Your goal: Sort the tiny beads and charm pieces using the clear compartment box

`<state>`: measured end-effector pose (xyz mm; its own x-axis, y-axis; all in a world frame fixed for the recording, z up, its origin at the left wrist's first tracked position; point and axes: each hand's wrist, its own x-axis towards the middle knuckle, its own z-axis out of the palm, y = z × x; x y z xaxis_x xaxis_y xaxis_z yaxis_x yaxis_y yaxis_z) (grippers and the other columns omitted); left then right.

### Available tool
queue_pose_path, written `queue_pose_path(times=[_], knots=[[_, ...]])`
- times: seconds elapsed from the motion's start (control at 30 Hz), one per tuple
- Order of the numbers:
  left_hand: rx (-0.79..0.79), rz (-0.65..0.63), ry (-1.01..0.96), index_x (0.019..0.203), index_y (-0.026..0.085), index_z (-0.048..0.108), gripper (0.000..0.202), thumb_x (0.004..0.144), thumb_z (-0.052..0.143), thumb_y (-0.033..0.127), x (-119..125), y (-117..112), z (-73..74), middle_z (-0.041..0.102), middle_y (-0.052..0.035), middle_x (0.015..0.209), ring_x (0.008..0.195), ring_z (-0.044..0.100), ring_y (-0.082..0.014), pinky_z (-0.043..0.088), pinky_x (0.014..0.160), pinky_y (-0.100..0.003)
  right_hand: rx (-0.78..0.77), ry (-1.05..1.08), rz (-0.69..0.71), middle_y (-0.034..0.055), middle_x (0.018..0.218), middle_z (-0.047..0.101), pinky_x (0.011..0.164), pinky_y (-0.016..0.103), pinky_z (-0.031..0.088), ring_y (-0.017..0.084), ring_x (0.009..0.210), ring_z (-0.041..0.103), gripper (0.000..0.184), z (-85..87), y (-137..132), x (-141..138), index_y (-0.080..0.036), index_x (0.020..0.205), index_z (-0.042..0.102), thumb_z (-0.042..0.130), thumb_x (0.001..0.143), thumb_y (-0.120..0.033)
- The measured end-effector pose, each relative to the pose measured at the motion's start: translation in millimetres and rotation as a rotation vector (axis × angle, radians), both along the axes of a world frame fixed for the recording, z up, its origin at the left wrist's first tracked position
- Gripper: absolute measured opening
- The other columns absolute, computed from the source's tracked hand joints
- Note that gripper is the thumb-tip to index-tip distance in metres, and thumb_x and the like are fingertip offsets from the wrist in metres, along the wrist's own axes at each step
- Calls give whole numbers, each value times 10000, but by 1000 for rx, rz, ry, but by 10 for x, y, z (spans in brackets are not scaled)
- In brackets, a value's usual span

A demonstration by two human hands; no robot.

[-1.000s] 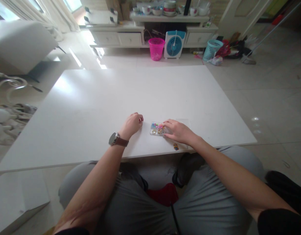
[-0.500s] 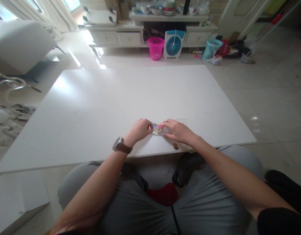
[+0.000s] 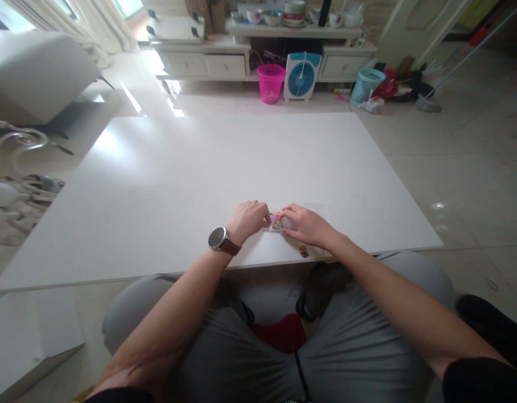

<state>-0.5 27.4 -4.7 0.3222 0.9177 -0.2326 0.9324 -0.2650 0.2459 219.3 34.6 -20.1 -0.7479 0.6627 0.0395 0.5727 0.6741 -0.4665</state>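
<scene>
Bottom of frame: my lap in grey trousers [image 3: 224, 347], w/ sth red [image 3: 283, 330] btwn the knees. Both forearms run up from the lower corners to the near edge of the white surface [image 3: 178, 168]. Watch [image 3: 218, 239] w/ brown strap sits on my left wrist, just below ctr.

Just right of ctr, near the surface's front edge: small clear box [image 3: 277, 223] w/ colourful bits inside, mostly covered by my fingers. Left hand [image 3: 250, 217] is curled, fingertips closed on the box's left end. Right hand [image 3: 309, 225] lies palm down, fingers bent onto the box's right end and gripping it; thumb hidden. Both hands touch the box and nearly meet over it. Can't tell if the box rests on the surface or is just off it.

Below the right hand, at the front edge: tiny yellow sticker [image 3: 303, 251]. Just beyond the right hand: a faint clear sheet or lid [image 3: 319, 209].

Lower left: white carton [image 3: 31, 330] on the floor. Upper left: pale sofa [image 3: 35, 73]. Top ctr, on the far floor: pink basket [image 3: 270, 83], blue-white fan [image 3: 301, 76] beside it, teal basket [image 3: 364, 85] further right, all in front of a white cabinet [image 3: 203, 64] w/ bowls [image 3: 292, 12] on top.
</scene>
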Motion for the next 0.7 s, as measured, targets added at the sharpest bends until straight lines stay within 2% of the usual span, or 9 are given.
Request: queue_pose_path(times=[0.13, 0.43, 0.7], knots=[[33, -6, 33, 955, 275, 829, 181, 842, 688, 263, 28, -22, 16, 757, -117, 912, 896, 712, -276, 487, 761, -326, -6, 7, -3, 114, 1256, 621, 944, 380, 534, 267, 1098, 647, 361, -10, 2, -3, -204, 1234, 641, 700, 881, -253], [98, -214, 104, 916, 225, 802, 206, 869, 602, 209, 9, -14, 42, 762, -115, 881, 846, 726, -255, 469, 712, -303, 3, 4, 5, 123, 1280, 615, 943, 382, 531, 271, 1109, 641, 363, 2, -10, -15, -195, 1236, 639, 682, 878, -230], [99, -260, 66, 934, 252, 811, 223, 862, 606, 202, -61, -3, 5, 764, -87, 846, 802, 720, -233, 462, 699, -290, 11, -36, 15, 128, 1272, 627, 971, 383, 516, 275, 1144, 626, 350, 51, -34, -39, -181, 1230, 630, 663, 883, -217]])
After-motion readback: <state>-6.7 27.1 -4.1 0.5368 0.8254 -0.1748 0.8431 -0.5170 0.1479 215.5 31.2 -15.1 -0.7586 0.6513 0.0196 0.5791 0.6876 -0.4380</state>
